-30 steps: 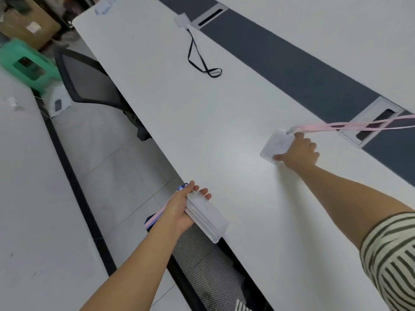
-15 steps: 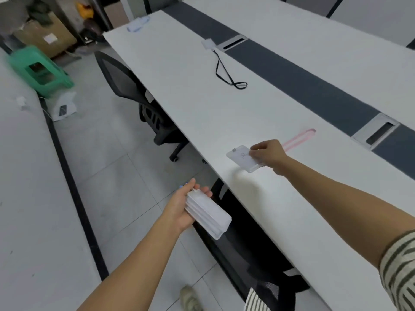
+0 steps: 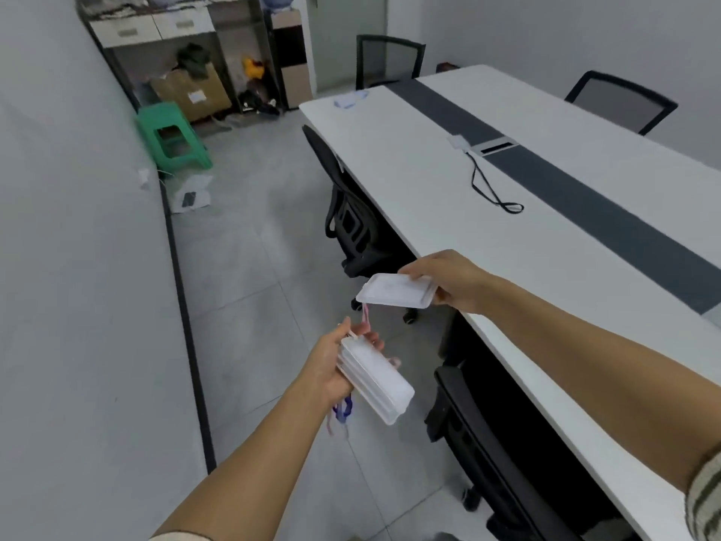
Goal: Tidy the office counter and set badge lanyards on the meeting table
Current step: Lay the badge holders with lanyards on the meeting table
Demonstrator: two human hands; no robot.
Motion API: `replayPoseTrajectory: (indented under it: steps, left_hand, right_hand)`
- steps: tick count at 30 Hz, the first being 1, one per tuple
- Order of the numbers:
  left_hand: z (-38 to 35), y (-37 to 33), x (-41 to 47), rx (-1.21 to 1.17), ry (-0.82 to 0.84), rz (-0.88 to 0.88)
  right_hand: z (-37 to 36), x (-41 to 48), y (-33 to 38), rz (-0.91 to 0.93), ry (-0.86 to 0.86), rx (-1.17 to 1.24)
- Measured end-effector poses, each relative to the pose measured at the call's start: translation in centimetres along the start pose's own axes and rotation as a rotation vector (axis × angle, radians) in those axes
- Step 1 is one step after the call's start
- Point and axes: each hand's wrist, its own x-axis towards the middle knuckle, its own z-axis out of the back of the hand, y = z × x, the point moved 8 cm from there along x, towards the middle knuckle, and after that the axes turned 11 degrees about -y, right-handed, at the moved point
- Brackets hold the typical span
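My left hand (image 3: 325,367) grips a stack of white badge holders (image 3: 376,382) in the air beside the meeting table (image 3: 421,228); blue and pink straps hang below the palm. Just above the stack, my right hand (image 3: 448,279) pinches a single white badge holder (image 3: 396,292) at the table's near edge. Its pink strap (image 3: 366,316) drops down into my left hand. On the table lies a badge (image 3: 457,142) with a black lanyard (image 3: 489,189). Another pale badge (image 3: 347,99) lies at the far end.
Black office chairs stand tucked under the table's near side (image 3: 351,220) (image 3: 483,443), with others at the far end (image 3: 390,58) and far side (image 3: 620,99). A green stool (image 3: 171,138), a cardboard box (image 3: 191,91) and shelves crowd the back corner. A white wall runs along my left.
My right hand has left the tabletop and now holds a badge holder in the air above my left hand's stack. The view has swung up towards the room's far end.
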Motion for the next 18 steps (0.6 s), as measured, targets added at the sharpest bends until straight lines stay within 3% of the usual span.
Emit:
replayPoseTrajectory:
  steps: [4, 8, 15, 18]
  left_hand:
    - [0.9, -4.1, -0.1, -0.138, 0.052, -0.009]
    - [1.0, -8.6, 1.0, -0.223, 0.071, -0.054]
    - [-0.5, -16.2, 6.7, -0.139, 0.044, -0.172]
    - [-2.2, -19.3, 9.9, -0.160, 0.003, -0.160]
  right_hand:
    - [-4.1, 0.1, 1.5, 0.013, 0.139, -0.026]
    - [-6.1, 1.7, 0.5, 0.010, 0.138, -0.128]
    - [-8.4, 8.1, 1.5, 0.067, 0.114, -0.074]
    - [-9.2, 11.9, 1.8, -0.013, 0.148, -0.168]
